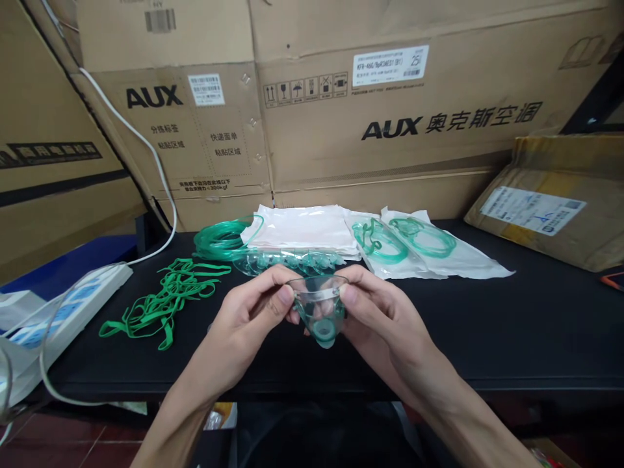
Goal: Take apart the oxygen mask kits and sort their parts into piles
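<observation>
A clear green face mask [324,325] with a metal strip across its upper part is held up between both hands, over the front part of the black table. My left hand [260,305] pinches its left edge between thumb and fingers. On the opposite edge, my right hand [377,309] pinches it the same way, thumb at the end of the strip. Just behind the hands lies a row of clear masks [292,260]. Green elastic straps [170,296] lie in a tangle left of my left hand.
Coiled green tubing [219,239], stacked white pouches [302,227] and two packs with green tubing [422,240] lie at the back of the black table [511,325]. Cardboard boxes [312,143] stand behind. A power strip [73,312] with white cables is at the left.
</observation>
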Tool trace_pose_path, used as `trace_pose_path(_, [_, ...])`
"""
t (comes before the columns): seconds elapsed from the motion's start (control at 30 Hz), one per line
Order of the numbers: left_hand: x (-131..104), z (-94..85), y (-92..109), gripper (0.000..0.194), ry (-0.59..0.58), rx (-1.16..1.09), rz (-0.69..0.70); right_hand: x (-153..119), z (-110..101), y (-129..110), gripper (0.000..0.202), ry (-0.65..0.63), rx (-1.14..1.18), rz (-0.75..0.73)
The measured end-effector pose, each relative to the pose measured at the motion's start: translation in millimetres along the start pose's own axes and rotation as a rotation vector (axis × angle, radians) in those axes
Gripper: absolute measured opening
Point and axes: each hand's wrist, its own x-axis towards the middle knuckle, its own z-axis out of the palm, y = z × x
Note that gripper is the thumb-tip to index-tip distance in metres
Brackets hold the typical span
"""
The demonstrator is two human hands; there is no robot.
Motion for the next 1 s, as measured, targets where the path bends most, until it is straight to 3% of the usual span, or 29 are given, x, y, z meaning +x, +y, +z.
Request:
trace_pose_path(0.3, [-1,-0.8,9,0.021,-0.03,0.211,0.11,0,-11,-2,0.015,-0.075,-0.174,-0.061])
trace_pose_path(0.6, [-2,-1.7,11,0.02,-0.107,0.271,0.19,3,-27,-3,0.011,-0.209,-0.329,-0.146])
trace_pose_path(1.0, [-3,-4.0,16,0.025,-0.182,0.327,0.179,-1,-16,-11,0.014,-0.239,-0.26,0.014])
